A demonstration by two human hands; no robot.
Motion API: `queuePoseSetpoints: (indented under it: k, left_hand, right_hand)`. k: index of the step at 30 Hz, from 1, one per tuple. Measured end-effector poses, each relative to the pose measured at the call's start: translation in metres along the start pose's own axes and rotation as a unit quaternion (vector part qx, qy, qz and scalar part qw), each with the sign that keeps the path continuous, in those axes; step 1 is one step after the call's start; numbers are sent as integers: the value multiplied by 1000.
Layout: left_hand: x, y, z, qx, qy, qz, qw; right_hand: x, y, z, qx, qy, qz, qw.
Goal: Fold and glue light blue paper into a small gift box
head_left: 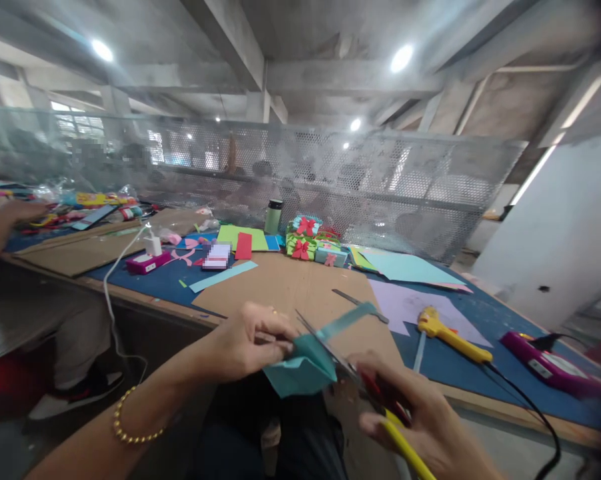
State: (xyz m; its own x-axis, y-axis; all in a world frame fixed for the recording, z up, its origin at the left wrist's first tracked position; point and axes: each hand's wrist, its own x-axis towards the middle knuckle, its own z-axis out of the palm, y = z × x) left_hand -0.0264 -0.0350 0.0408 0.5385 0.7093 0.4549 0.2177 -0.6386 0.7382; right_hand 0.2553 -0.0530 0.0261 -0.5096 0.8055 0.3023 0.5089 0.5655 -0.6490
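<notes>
My left hand (pixel 248 340) pinches a folded teal sheet of paper (pixel 300 367) held over the table's near edge. My right hand (pixel 405 413) grips scissors (pixel 353 377) with red and yellow handles. Their blades reach into the teal paper, and a narrow teal strip (pixel 348 319) trails up from the cut. A gold bead bracelet (pixel 130 427) sits on my left wrist.
A brown cardboard sheet (pixel 300 287) lies on the blue table (pixel 455 360). On it are a yellow glue gun (pixel 448 333) with black cord, a purple device (pixel 550 363), coloured papers (pixel 405 267), small gift boxes (pixel 308 243) and a green bottle (pixel 273 217). Another person's arm (pixel 0 223) is at the left.
</notes>
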Motion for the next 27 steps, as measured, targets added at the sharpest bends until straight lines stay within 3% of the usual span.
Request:
queuePoseSetpoints:
  k: [3, 7, 12, 14, 17, 20, 24, 27]
  left_hand:
    - [32, -20, -16, -15, 9, -47, 999]
    - [77, -57, -34, -96, -43, -88, 991]
    - [110, -104, -35, -95, 9, -115, 989]
    - [114, -115, -33, -86, 38, -112, 989]
    - [112, -118, -32, -44, 103, -56, 992]
    - [100, -107, -33, 80, 165, 64, 981]
    - [80, -85, -30, 271, 211, 211, 915]
    - [69, -73, -26, 374, 217, 280, 857]
  right_hand:
    - [31, 8, -12, -17, 2, 0, 1000]
    - [75, 38, -22, -16, 9, -12, 1000]
    - [121, 89, -27, -98, 38, -19, 994]
    - [137, 107, -36, -171, 53, 10, 984]
    - [156, 129, -57, -267, 67, 78, 958]
    - [167, 146, -72, -307, 63, 121, 942]
    - [173, 154, -77, -350, 32, 162, 922]
    - [174, 137, -76, -377, 46, 168, 910]
